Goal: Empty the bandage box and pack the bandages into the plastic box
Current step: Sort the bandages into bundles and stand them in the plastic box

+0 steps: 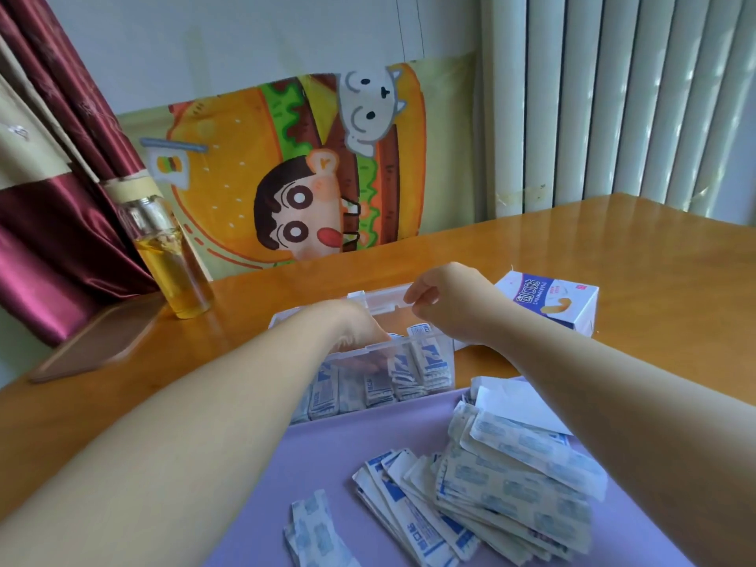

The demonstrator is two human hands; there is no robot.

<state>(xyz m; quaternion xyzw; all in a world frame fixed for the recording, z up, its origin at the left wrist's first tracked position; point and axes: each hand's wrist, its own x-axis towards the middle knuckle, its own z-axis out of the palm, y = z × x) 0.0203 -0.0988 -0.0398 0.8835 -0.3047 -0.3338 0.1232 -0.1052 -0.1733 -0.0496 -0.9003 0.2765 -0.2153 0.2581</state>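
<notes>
Reaching the left hand over the near rim of the clear plastic box, dipping its fingers among the packed bandages standing on end inside, blurring too much behind the wall for telling whether gripping any. Curling the right hand at the box's far side, pinching the right end of the raised lid between thumb and forefinger. Sitting with the box's near wall just at the far edge of the purple mat. Lying heaped on the mat's right half, the loose bandages, partly under a white leaflet and the right forearm, leaving bare mat along the left. Lying flat just right of the plastic box, behind the right wrist, the bandage box, leaving wide bare table beyond it up to the far edge. Standing well apart at the far left, near the table's edge, a glass bottle.
</notes>
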